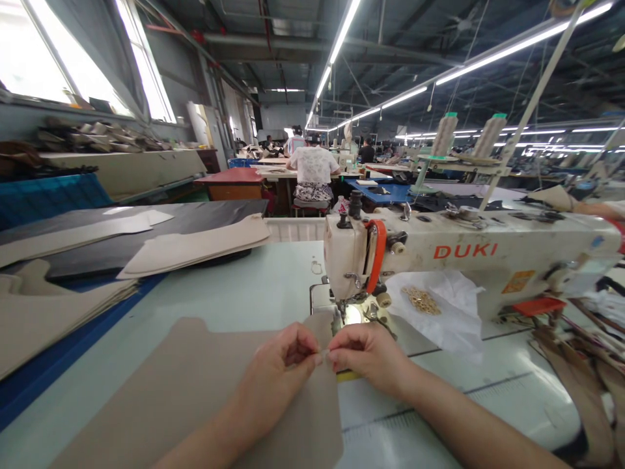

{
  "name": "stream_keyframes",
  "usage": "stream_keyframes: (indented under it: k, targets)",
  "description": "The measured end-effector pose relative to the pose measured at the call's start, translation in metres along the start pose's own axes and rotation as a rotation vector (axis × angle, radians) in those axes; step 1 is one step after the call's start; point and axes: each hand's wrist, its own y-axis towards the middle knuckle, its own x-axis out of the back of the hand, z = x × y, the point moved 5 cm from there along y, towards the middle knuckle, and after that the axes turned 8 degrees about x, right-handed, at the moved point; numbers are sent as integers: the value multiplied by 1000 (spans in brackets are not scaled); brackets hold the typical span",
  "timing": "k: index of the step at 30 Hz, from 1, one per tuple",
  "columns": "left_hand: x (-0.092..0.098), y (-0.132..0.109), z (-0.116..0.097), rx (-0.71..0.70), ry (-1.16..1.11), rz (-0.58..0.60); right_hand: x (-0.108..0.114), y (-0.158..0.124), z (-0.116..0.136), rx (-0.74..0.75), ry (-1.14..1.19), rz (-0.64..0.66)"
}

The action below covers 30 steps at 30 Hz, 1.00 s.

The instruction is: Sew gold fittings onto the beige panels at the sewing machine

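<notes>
Beige cut panel (170,391) lies flat on the sewing table (273,293), beneath the left hand (278,371) and reaching the right hand (366,358). Fingertips (312,343) of both hands pinch together on a tiny pale bit (321,357), too small to identify.

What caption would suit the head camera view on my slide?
Left hand and right hand pinch a small thing above a tan panel beside a DUKI sewing machine.

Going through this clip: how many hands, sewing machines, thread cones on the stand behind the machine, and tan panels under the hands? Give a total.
Hands, left hand and right hand: 2
DUKI sewing machine: 1
Thread cones: 2
Tan panel: 1
Total: 6
</notes>
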Motion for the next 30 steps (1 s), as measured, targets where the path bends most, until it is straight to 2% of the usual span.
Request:
stream_keyframes:
  k: [3,8,10,12,15,17,19,24,30]
  targets:
    - [-2,2,3,15,-43,42,-1,-1,2,-1,-39,40]
    - [-6,8,4,41,-61,173,1,-1,8,96,-279,26]
    - [-3,12,0,58,15,227,4,-1,6,42,-272,-6]
    - [4,16,-4,35,181,190,7,-1,3,-84,-176,-44]
    - [13,16,-12,-140,517,39,11,-4,3,-237,-64,-68]
    - [9,11,-10,-257,704,4,14,-8,6,-275,-50,-60]
    - [0,5,-3,-289,829,12,17,-12,8,-305,-38,-57]
    - [-14,-10,9,-261,916,-46,17,-10,7,-375,-30,-67]
    - [-14,-18,15,-237,875,-101,-1,13,3,-459,-38,-23]
